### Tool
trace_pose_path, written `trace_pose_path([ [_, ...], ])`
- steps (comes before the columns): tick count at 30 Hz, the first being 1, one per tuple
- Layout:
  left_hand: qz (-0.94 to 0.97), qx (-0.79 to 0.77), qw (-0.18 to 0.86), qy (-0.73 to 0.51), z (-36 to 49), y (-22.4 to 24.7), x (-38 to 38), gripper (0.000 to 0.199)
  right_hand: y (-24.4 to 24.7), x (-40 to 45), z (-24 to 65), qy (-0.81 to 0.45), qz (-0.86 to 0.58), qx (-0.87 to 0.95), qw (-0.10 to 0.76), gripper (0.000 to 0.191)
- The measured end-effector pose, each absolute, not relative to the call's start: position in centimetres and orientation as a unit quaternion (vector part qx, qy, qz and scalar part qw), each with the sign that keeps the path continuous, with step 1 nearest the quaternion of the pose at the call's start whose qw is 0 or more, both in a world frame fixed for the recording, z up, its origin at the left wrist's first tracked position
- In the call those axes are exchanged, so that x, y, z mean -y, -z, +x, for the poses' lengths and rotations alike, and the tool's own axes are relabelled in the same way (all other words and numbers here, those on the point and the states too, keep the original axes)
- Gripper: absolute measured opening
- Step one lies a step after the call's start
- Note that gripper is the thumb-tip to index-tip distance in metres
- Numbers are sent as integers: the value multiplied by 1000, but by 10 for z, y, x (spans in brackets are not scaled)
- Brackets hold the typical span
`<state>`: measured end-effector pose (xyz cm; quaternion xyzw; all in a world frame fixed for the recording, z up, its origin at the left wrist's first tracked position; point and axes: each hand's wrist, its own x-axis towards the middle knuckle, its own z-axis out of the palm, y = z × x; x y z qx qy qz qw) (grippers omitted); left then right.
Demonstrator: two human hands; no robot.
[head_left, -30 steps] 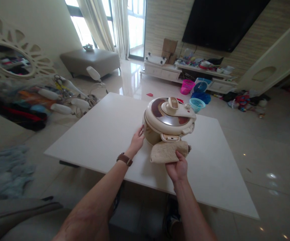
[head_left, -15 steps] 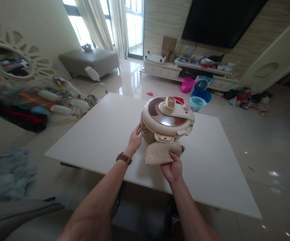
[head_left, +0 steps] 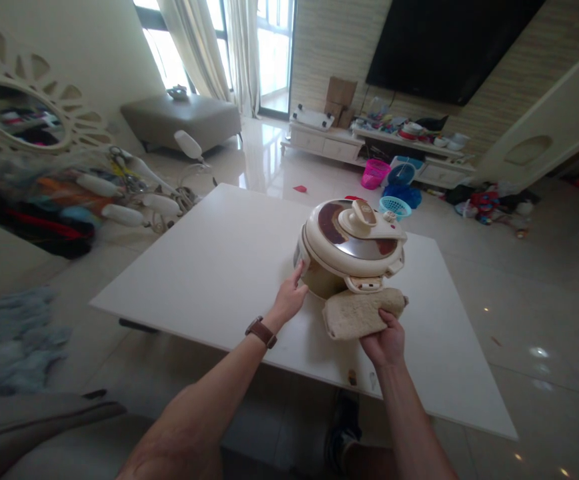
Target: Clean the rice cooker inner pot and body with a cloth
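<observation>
"Head view: where does the cooker [head_left: 344, 259] stand?"

"On the desk [head_left: 209, 267], a little right of its middle, at about one o'clock from you. Its lid [head_left: 329, 223] is on, and the side handle [head_left: 364, 285] sits at the cooker's six o'clock, facing you."

"And the hands?"

"Your left hand [head_left: 289, 300] is at the cooker's eight o'clock, one finger laid against its side; whether the other fingers grip, I cannot tell. Your right hand [head_left: 387, 343] grasps a folded cloth [head_left: 359, 317], thumb on top. That cloth is at the cooker's six o'clock, just below the side handle. Whether it presses on the cooker, I cannot tell."

"Which step does that look like?"

"I'd judge it as wiping: your left hand steadies the cooker while your right brings the cloth to its near side."

"What would the next move call for?"

"A firm brace from your left hand at eight o'clock, so the cooker doesn't slide, and the cloth laid flat beneath the side handle. Its edge could snag the cloth, so I'd have you go lightly there."
</observation>
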<state>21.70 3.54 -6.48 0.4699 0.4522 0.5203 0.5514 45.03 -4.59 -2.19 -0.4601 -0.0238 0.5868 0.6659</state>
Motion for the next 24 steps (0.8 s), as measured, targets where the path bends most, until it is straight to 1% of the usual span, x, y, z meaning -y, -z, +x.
trace_pose_path([
  [3,463,-461,553,-518,215,63,-40,91,22,49,445,-604,-457,24,653,30],
  [6,450,-461,548,-533,202,59,-52,95,21,53,419,-636,-441,11,633,33],
  [9,435,-454,553,-546,187,51,-63,98,18,57,386,-679,-406,11,612,30],
  [12,418,-454,565,-547,179,41,-66,95,14,59,366,-698,-378,12,608,28],
  [14,404,-490,563,-529,176,36,-61,86,13,60,360,-691,-379,4,615,27],
  [15,392,-527,560,-505,175,34,-57,78,12,61,359,-685,-382,-1,621,28],
  [18,343,-639,565,-393,168,34,-35,42,13,65,357,-662,-393,-21,638,29],
  [19,329,-652,589,-345,164,36,-25,40,13,66,356,-655,-394,-27,644,30],
  [20,316,-645,629,-297,160,37,-14,49,13,68,355,-648,-396,-34,650,30],
  [22,287,-571,744,-195,155,38,8,74,11,73,350,-639,-398,-42,657,29],
  [23,264,-518,798,-160,155,37,19,81,10,75,346,-636,-399,-41,660,29],
  [24,236,-469,838,-151,157,35,30,83,9,78,342,-634,-399,-37,661,29],
])
